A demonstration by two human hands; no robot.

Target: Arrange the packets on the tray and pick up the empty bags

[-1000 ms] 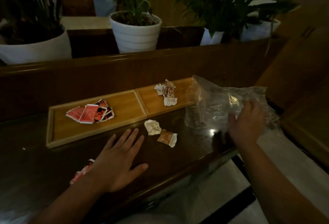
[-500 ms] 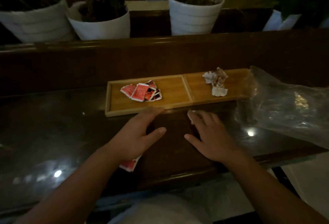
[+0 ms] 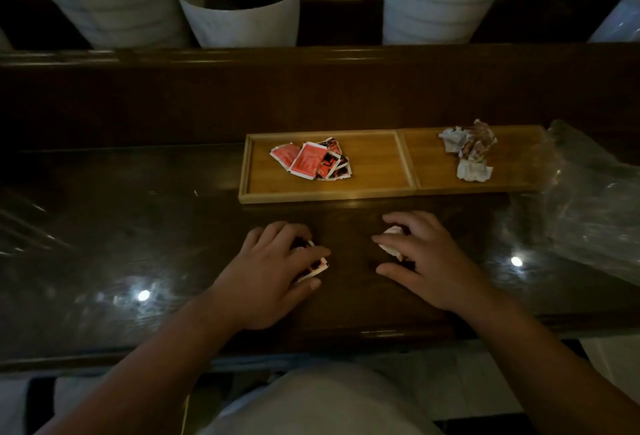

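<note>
The left hand (image 3: pixel 273 272) is curling over red packets (image 3: pixel 317 266) on the counter (image 3: pixel 138 227); the right hand (image 3: pixel 427 258) is gripping a crumpled white wrapper (image 3: pixel 391 244). Both seem the last loose pieces, since the tray (image 3: pixel 374 194) already holds sorted red and crumpled piles.

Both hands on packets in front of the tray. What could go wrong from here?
The left hand covers red packets fanned loosely; some may slip out on lifting. The right hand curls over crumpled pale packets, barely visible, so grip is uncertain. The plastic bag overlaps the tray end and could snag.
</note>
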